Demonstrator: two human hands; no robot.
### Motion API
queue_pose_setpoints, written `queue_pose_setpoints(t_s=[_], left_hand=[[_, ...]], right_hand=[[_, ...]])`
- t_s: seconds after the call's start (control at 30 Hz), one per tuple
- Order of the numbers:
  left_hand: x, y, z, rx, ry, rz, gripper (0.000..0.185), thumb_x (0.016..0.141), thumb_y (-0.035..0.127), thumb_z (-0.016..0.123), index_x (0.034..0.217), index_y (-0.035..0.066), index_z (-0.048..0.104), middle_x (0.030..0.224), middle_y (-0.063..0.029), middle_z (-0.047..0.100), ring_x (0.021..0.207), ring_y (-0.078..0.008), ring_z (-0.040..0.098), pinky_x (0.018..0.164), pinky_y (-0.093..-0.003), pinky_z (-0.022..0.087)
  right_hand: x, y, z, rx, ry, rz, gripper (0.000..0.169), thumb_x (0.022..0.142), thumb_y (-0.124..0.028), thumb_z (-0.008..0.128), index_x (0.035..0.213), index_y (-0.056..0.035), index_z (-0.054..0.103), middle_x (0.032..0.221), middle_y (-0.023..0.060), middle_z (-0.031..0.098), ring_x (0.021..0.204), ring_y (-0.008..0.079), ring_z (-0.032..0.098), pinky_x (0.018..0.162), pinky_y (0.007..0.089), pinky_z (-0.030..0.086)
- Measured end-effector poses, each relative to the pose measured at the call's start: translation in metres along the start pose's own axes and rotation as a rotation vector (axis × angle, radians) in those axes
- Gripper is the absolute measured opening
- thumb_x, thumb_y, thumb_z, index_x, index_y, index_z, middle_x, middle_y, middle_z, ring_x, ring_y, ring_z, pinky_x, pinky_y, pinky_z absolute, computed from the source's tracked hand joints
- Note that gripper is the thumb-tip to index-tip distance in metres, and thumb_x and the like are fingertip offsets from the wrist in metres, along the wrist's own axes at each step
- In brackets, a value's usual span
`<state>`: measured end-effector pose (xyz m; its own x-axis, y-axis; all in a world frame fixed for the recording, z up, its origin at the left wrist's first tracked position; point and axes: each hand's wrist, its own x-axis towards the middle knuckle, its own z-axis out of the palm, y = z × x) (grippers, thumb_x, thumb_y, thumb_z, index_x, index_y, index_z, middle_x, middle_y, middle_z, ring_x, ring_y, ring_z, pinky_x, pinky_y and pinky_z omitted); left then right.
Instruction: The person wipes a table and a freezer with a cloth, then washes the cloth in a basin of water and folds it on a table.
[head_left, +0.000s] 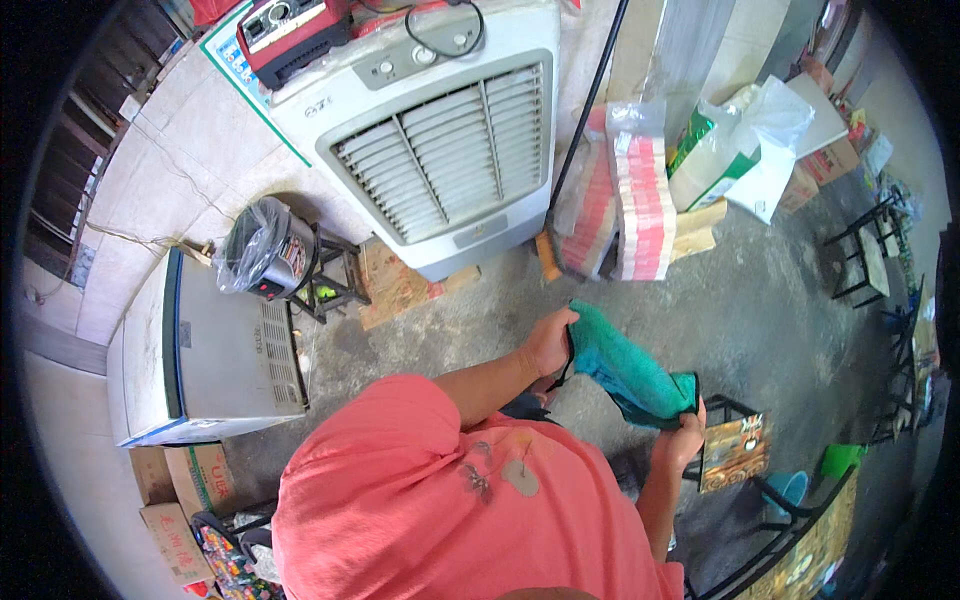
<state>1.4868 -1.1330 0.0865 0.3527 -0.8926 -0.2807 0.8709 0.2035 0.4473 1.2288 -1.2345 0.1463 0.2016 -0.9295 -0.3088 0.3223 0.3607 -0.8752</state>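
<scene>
A green cloth with dark edging (630, 364) is stretched between my two hands, above the concrete floor. My left hand (551, 341) grips its upper left end, where a dark cord or edge hangs down. My right hand (681, 439) holds the lower right corner, fingers closed on the fabric. The cloth slants down to the right and sags a little along its lower edge. Part of each hand's fingers is hidden by the cloth.
An air cooler (450, 150) stands ahead, beside packs in clear plastic (641, 202). To the left are a chest freezer (240, 337) and a pot on a black stool (270, 247). A wooden-topped stool (735, 450) and a blue bucket (786, 489) stand at the right.
</scene>
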Motion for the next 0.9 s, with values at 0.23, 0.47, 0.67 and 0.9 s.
queue_pose_setpoints(t_s=[0.23, 0.47, 0.67, 0.9], left_hand=[[0.059, 0.03, 0.026, 0.306, 0.037, 0.005, 0.02, 0.088, 0.015, 0.048, 0.102, 0.002, 0.056, 0.095, -0.0082, 0.062, 0.09, -0.0195, 0.06, 0.083, -0.0356, 0.048], [0.133, -0.005, 0.039, 1.091, 0.305, 0.163, 0.023, 0.079, 0.02, 0.057, 0.088, -0.001, 0.057, 0.081, -0.0148, 0.062, 0.075, -0.0251, 0.057, 0.072, -0.0395, 0.045], [0.153, -0.021, 0.12, 1.429, -0.087, 0.308, 0.026, 0.077, 0.009, 0.058, 0.101, -0.001, 0.056, 0.09, -0.0124, 0.061, 0.086, -0.0211, 0.057, 0.08, -0.0355, 0.046], [0.216, -0.134, 0.241, 1.625, -0.68, 0.3, 0.055, 0.077, 0.002, 0.061, 0.13, -0.001, 0.045, 0.114, -0.0189, 0.058, 0.106, -0.0318, 0.057, 0.091, -0.0386, 0.044]], right_hand=[[0.059, -0.016, 0.036, -0.02, 0.05, 0.003, 0.047, 0.075, -0.001, 0.042, 0.121, 0.0007, 0.052, 0.11, 0.0122, 0.058, 0.1, 0.0249, 0.057, 0.091, 0.0364, 0.044], [0.107, -0.028, 0.008, -0.326, 0.149, -0.173, 0.048, 0.083, 0.004, 0.046, 0.129, -0.0055, 0.05, 0.118, 0.0057, 0.053, 0.105, 0.0171, 0.05, 0.093, 0.0302, 0.04], [0.146, -0.078, -0.013, -1.158, -0.142, -0.063, 0.068, 0.068, -0.014, 0.076, 0.131, -0.0081, 0.049, 0.117, 0.0168, 0.059, 0.107, 0.025, 0.059, 0.091, 0.0346, 0.046], [0.217, -0.096, -0.101, -1.256, -0.057, -0.042, 0.037, 0.078, -0.024, 0.068, 0.113, -0.0127, 0.062, 0.107, 0.013, 0.062, 0.099, 0.0253, 0.061, 0.083, 0.0382, 0.048]])
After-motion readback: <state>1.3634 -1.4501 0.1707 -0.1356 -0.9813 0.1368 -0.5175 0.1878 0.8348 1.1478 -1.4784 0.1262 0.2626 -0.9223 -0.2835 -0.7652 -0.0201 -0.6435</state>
